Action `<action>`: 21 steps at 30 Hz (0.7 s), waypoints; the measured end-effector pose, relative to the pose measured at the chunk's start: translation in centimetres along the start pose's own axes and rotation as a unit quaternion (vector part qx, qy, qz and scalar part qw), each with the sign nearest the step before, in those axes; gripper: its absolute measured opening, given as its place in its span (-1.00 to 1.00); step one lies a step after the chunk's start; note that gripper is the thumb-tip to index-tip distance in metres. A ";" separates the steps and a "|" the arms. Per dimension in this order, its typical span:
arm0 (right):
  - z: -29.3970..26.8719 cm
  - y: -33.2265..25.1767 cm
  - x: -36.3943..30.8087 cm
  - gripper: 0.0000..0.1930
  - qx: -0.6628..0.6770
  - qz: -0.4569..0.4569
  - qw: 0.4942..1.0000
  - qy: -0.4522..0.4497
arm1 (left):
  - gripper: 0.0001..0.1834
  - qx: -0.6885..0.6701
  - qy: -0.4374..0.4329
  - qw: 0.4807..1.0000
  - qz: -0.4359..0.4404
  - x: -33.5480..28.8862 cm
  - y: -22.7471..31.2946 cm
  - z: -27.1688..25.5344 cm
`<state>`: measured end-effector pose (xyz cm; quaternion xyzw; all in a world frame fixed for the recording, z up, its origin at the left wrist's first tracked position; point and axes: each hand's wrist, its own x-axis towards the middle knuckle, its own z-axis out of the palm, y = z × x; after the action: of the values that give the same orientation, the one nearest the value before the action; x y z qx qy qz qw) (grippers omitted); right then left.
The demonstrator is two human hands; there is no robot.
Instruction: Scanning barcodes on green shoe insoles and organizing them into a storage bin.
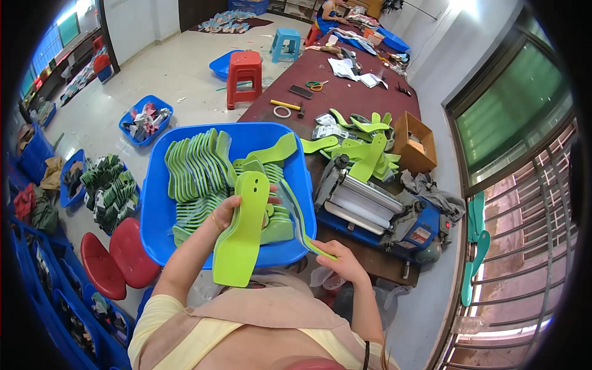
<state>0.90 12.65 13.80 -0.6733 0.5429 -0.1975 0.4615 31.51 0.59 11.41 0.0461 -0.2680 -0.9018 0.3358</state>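
Note:
My left hand (226, 213) is closed around a small stack of curved lime-green shoe insoles (242, 237), held up in front of my body. Two small dark holes show near the top of the front one. To the right, my right hand (343, 261) pinches the lower end of a single insole (300, 221), seen edge-on, with a greyish face turned sideways. Both hands are over the near rim of a large blue tub (229, 131). Inside it, many lime-green insoles (196, 161) stand in tight rows.
A roller machine (364, 206) with a blue base stands right of the tub. Behind it lie a loose heap of green insoles (367, 154) and a wooden box (414, 143). Scissors (317, 86) and a hammer (287, 106) rest on the dark red table (277, 80). Another person (328, 17) sits far off.

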 end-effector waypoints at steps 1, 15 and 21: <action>0.0 0.0 0.0 -0.54 0.006 -0.001 1.000 -0.013 | 0.10 0.015 0.009 1.000 -0.018 -0.2 0.3 0.6; -0.2 -0.5 -0.8 -0.54 0.083 0.025 0.990 -0.115 | 0.01 0.047 -0.057 0.994 -0.082 -1.9 0.5 0.6; 0.3 1.2 -1.1 -0.48 0.131 -0.005 0.985 -0.111 | 0.01 0.020 -0.048 0.996 -0.069 -2.4 -0.8 -0.2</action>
<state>0.12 13.76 12.85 -0.6273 0.4539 -0.1932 0.6026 32.94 2.55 10.59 0.0284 -0.2981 -0.9185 0.2583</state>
